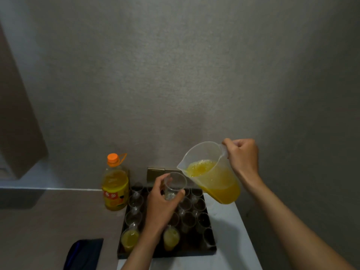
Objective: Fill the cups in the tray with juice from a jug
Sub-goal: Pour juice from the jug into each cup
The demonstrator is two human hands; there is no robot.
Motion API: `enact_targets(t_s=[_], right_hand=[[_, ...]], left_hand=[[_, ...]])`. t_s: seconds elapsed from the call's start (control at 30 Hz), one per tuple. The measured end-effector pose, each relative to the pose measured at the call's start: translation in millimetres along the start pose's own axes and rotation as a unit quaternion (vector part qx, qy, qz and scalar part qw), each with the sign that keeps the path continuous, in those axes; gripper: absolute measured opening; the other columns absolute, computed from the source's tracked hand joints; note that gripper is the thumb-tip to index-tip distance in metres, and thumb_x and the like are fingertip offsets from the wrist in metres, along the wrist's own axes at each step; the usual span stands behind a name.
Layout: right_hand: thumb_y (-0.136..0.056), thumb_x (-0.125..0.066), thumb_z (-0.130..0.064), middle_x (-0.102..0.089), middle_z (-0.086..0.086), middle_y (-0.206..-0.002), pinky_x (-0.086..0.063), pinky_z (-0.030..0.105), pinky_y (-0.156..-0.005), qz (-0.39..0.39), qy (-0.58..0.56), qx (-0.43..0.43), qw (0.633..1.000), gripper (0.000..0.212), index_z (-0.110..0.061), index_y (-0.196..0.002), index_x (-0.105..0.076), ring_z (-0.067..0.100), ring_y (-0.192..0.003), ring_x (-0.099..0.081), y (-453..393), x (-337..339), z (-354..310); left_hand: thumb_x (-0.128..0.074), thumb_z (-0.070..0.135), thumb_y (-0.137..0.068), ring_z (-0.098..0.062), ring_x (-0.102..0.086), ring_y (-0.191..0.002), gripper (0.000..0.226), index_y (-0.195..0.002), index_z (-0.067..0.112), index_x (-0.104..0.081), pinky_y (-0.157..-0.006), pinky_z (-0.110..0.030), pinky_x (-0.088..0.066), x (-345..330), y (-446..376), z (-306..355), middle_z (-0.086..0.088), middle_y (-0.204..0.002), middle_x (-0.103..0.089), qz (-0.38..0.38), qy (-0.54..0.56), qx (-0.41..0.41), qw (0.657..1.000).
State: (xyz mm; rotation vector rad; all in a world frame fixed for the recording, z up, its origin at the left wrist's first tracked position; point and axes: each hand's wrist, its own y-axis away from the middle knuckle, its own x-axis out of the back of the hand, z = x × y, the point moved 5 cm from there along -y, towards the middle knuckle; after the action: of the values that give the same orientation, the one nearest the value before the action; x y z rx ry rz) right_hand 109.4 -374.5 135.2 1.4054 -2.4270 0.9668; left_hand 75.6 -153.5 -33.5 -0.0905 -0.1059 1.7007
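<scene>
My right hand (242, 156) grips the handle of a clear plastic jug (212, 174) of orange juice, tilted with its spout toward the left. My left hand (161, 203) holds an empty clear cup (174, 185) lifted above the tray, just below the spout. No juice is flowing from the spout. The dark tray (211, 248) holds several clear cups; two at the front, a left one (129, 239) and a middle one (171, 239), hold juice, and the others look empty (189, 221).
A large juice bottle (116, 184) with an orange cap stands left of the tray on the brown counter. A dark flat object (85, 254) lies at the front left. The tray sits on a white surface (233, 240) against a grey wall.
</scene>
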Motion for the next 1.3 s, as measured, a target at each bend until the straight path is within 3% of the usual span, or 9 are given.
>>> enact_targets(t_s=[0.3,0.73,0.93,1.03,1.17,1.3], right_hand=[[-0.085,-0.066,-0.022,-0.031,-0.006,-0.042,-0.031,0.03,-0.05,-0.007,0.011,0.024,1.0,0.045,-0.019,-0.045,-0.045,0.015,-0.042,-0.029,5,-6,-6],[-0.086,-0.068,-0.017,-0.032,-0.008,-0.041,-0.032,0.03,-0.049,-0.012,0.008,0.049,0.999,0.048,-0.018,-0.045,-0.044,0.014,-0.041,-0.031,6,-14,-7],[-0.083,-0.072,-0.017,-0.047,-0.005,-0.052,-0.033,0.033,-0.048,0.016,0.027,0.05,0.998,0.022,-0.018,-0.073,-0.053,0.008,-0.043,-0.037,2,-16,-13],[-0.08,-0.071,-0.023,-0.048,-0.001,-0.052,-0.035,0.034,-0.048,0.012,0.02,0.055,0.998,0.022,-0.015,-0.069,-0.053,0.007,-0.044,-0.037,1,-19,-9],[-0.075,-0.064,-0.035,-0.055,0.011,-0.058,-0.044,0.046,-0.051,-0.006,0.019,0.047,0.999,0.03,-0.009,-0.063,-0.057,0.015,-0.052,-0.045,-1,-23,-2],[-0.076,-0.064,-0.033,-0.044,0.004,-0.051,-0.035,0.039,-0.049,-0.017,0.02,0.059,0.998,0.035,-0.004,-0.059,-0.052,0.012,-0.05,-0.038,-5,-25,0]], left_hand=[[-0.086,0.024,-0.08,0.008,-0.059,-0.114,0.055,-0.121,0.048,-0.058,-0.086,-0.023,-0.056,5,-2,0,0.03,-0.119,-0.064,0.007,0.027,0.003,1.0],[-0.086,0.028,-0.079,0.012,-0.055,-0.117,0.055,-0.119,0.052,-0.057,-0.095,-0.029,-0.052,5,-10,0,0.031,-0.122,-0.062,0.005,0.022,-0.001,1.0],[-0.086,0.027,-0.078,0.014,-0.055,-0.114,0.055,-0.12,0.05,-0.057,-0.095,-0.029,-0.053,4,-14,-2,0.029,-0.121,-0.063,0.007,0.027,0.002,1.0],[-0.087,0.027,-0.078,0.011,-0.056,-0.114,0.056,-0.121,0.048,-0.058,-0.098,-0.034,-0.055,5,-16,-3,0.029,-0.121,-0.063,0.005,0.031,0.004,1.0],[-0.087,0.029,-0.078,0.005,-0.058,-0.116,0.056,-0.122,0.047,-0.058,-0.099,-0.041,-0.056,3,-18,-5,0.029,-0.121,-0.063,0.001,0.027,0.009,1.0],[-0.087,0.031,-0.077,-0.001,-0.059,-0.119,0.056,-0.119,0.051,-0.057,-0.098,-0.043,-0.057,0,-20,-6,0.025,-0.122,-0.064,0.0,0.028,0.016,0.999]])
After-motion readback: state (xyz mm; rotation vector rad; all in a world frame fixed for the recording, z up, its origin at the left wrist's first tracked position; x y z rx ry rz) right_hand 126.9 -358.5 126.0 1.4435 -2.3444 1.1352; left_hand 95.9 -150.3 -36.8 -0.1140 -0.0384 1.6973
